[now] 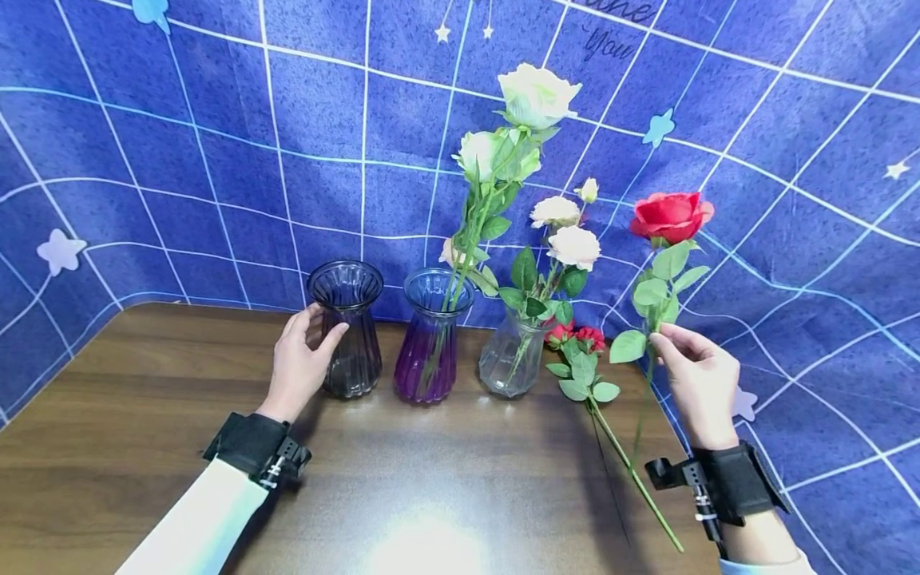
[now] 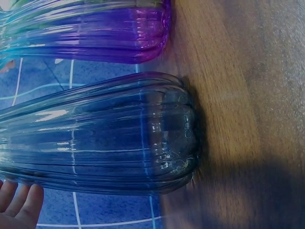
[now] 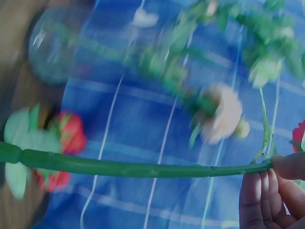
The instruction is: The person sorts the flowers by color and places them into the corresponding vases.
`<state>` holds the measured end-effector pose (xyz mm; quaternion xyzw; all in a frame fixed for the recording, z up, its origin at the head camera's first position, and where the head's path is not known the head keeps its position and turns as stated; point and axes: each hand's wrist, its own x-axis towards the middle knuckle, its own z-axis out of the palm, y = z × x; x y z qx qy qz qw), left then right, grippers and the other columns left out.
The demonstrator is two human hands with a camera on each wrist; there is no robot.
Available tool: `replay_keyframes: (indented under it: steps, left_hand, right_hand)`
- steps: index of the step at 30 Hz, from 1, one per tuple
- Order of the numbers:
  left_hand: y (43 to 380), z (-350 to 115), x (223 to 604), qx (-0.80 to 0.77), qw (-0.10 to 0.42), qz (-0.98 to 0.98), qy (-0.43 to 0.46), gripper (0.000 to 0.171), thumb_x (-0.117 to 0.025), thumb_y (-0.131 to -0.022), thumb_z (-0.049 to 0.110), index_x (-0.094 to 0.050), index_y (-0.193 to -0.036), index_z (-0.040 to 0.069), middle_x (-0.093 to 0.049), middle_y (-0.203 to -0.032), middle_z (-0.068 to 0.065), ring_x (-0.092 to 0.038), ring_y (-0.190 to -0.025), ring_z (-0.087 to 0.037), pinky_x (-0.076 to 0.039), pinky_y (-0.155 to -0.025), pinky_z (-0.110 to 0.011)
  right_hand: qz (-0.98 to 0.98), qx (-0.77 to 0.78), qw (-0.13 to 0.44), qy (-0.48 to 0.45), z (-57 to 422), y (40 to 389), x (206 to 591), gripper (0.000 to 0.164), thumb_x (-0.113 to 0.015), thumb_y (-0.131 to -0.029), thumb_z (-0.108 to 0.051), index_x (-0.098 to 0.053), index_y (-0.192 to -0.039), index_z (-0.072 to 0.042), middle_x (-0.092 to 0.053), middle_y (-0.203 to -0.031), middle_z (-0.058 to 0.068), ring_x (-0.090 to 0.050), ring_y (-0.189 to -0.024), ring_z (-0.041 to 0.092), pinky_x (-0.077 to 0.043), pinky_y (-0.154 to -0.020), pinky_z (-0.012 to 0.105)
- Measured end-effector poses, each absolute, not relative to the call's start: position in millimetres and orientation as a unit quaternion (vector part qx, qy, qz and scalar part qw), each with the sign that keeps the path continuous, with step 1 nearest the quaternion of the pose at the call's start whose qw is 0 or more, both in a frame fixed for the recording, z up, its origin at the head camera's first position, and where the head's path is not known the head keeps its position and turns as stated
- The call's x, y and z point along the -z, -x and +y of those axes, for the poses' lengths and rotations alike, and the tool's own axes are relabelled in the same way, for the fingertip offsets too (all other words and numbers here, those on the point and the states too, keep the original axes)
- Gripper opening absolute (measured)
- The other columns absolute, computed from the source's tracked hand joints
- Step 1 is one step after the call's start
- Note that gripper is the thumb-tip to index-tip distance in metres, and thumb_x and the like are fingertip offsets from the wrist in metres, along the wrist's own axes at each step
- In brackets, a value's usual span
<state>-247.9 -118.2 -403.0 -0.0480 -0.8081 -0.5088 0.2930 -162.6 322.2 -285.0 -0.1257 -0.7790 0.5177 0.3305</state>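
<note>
My left hand (image 1: 298, 363) grips a dark grey glass vase (image 1: 354, 351), thumb across its front and fingers at its left side. In the left wrist view, the fingertips touch the ribbed wall of this upright vase (image 2: 105, 138). Off to the right, my right hand (image 1: 700, 383) pinches the green stem (image 3: 143, 170) of a red rose (image 1: 672, 217), held upright with its bloom above the hand. Another stem of small red flowers (image 1: 591, 339) lies on the table (image 1: 345, 479), left of the right hand.
A blue-purple vase (image 1: 426, 359) with tall white-green roses (image 1: 535, 97) stands in the middle. Right of it, a clear vase (image 1: 510, 363) holds pale pink flowers (image 1: 575, 246). A blue grid-patterned cloth (image 1: 216, 160) hangs behind and right of the table.
</note>
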Motion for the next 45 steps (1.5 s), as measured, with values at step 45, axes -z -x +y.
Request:
replay_keyframes:
  steps: [45]
  left_hand:
    - [247,-117,407,0.501,0.305,-0.808,0.051,0.047,-0.067,-0.087,0.021,-0.052,-0.124,-0.005,-0.056,-0.117,-0.022,-0.060,-0.102,-0.036,-0.052,-0.087,-0.044]
  right_hand:
    - [-0.632,-0.688,0.330,-0.140,107,237,180,0.022,-0.064,-0.084,-0.001,-0.064,-0.104,0.008,-0.068,-0.085,0.011,-0.061,-0.065,0.005,-0.057,-0.068,0.030]
